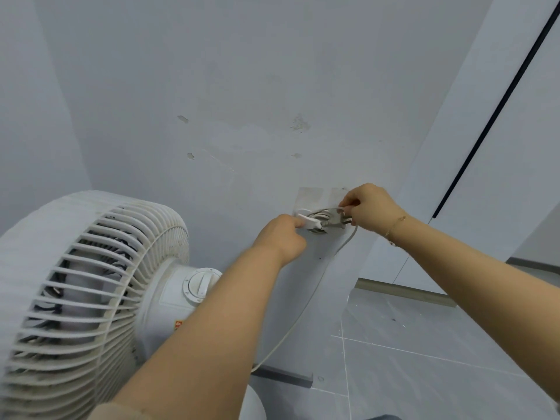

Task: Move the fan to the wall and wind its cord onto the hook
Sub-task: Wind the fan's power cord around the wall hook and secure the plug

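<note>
A white standing fan with a ribbed grille stands at the lower left, close to the pale wall. Its white cord runs up the wall to a white hook stuck there, and loops lie around the hook. My left hand pinches the hook's front end. My right hand holds the plug end of the cord just right of the hook, with its metal prongs showing.
Behind the hook is a patch of old tape residue. A white panel with a dark vertical strip stands to the right. Grey floor tiles and a skirting board lie below right. The fan's base sits at the bottom.
</note>
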Tool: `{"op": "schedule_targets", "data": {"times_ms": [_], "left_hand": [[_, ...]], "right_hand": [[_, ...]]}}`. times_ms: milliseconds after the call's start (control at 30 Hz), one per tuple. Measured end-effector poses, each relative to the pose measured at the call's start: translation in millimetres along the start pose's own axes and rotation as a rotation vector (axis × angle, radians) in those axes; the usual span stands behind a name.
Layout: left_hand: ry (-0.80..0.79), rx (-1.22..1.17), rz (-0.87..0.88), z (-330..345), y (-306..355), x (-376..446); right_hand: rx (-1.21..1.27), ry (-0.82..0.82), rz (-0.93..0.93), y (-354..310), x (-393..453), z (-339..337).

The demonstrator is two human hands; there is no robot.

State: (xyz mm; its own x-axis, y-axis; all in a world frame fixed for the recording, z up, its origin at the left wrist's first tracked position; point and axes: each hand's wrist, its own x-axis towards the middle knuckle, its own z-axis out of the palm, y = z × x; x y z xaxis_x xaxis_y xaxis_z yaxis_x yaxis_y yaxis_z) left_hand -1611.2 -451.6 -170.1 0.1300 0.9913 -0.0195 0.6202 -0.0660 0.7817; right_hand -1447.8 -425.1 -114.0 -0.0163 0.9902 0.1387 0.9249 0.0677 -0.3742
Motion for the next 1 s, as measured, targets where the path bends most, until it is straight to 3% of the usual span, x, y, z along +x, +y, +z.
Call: {"op": "schedule_targets", "data": {"times_ms": [167,633,800,1000], "left_hand": [[-0.006,-0.001,0.008,-0.9,0.6,2.5],[-0.013,0.013,0.009,1.4,-4.3,9.3],[-0.009,0.027,0.014,1.7,-6.2,12.5],[-0.001,0.039,0.021,2.2,-6.7,14.0]], "right_hand": [[0.544,-0.148,0.256,8.4,3.6,-3.0],[0.494,0.258,-0.1,50.7,-12.1,57.8],[0.87,0.364,0.094,59.0,-21.3,84.1],[1.244,0.342,0.32,48.3,-24.0,105.1]]}}
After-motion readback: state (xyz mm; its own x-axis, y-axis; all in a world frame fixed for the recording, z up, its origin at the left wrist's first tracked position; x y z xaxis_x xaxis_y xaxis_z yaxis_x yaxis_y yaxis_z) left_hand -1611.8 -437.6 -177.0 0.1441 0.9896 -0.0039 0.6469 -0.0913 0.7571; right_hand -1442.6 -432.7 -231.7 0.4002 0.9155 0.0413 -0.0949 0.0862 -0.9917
